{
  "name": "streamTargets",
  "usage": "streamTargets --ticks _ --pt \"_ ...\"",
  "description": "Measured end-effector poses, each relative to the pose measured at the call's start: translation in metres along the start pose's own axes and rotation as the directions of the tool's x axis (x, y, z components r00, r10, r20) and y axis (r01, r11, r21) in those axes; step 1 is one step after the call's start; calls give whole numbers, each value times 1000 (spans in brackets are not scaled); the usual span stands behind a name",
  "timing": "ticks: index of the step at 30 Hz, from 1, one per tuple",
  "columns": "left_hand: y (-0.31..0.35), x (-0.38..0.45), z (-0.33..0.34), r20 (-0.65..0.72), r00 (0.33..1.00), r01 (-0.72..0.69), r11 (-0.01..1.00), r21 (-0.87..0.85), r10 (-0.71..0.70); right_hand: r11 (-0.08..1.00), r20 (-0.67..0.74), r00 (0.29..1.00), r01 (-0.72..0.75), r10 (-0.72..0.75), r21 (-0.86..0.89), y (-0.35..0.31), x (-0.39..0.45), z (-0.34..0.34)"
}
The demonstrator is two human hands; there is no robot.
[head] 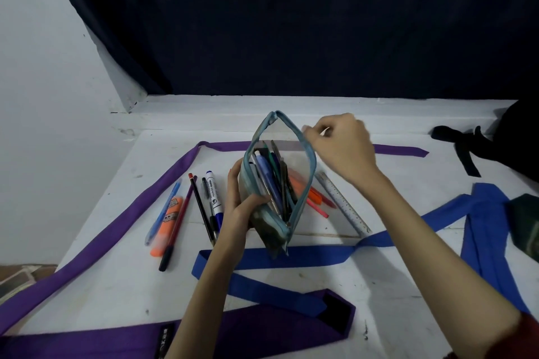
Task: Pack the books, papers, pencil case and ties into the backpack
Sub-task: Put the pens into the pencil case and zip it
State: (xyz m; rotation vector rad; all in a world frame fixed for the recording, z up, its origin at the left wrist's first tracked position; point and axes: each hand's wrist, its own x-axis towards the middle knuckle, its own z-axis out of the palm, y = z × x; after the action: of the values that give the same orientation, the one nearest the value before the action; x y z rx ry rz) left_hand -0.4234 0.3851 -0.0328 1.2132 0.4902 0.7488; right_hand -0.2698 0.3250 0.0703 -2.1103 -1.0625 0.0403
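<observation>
Gripping the open pencil case (pixel 278 183), left hand (pixel 242 207); marker (pixel 213 192) label unreadable

Left hand (pixel 239 207) gripping, right hand (pixel 341 143) pinching.

White surface (pixel 393 285), scuffed, small dark marks. Lying on it: purple tie (pixel 96 236) – runs along far edge, down left side, wide end at near edge. Blue tie (pixel 306 256) crosses the middle, folded over itself, broad part at right. Left group, side by side: blue pen (pixel 163 210), orange highlighter (pixel 166 224), red-capped pencil (pixel 201 207), white marker w/ blue cap (pixel 213 194). Right of centre – clear ruler (pixel 344 204), pink pen (pixel 318 208), orange marker (pixel 313 194). Black backpack (pixel 513 143) at far right corner.
</observation>
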Motion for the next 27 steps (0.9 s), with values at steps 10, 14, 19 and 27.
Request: streamTargets --ticks 10,14,19,27 --pt "-1 1 -1 -26 1000 5 1000 -2 -5 814 326 860 -160 393 -559 100 -5 26" --pt "0 1 0 -19 1000 12 1000 -10 -12 787 318 868 -125 381 -604 101 -11 23" --pt "0 0 1 -15 1000 14 1000 -7 -14 796 354 848 -124 395 -592 98 -14 22" --pt "0 1 1 -18 1000 3 1000 -6 -3 828 429 780 -195 456 -526 95 -10 23"
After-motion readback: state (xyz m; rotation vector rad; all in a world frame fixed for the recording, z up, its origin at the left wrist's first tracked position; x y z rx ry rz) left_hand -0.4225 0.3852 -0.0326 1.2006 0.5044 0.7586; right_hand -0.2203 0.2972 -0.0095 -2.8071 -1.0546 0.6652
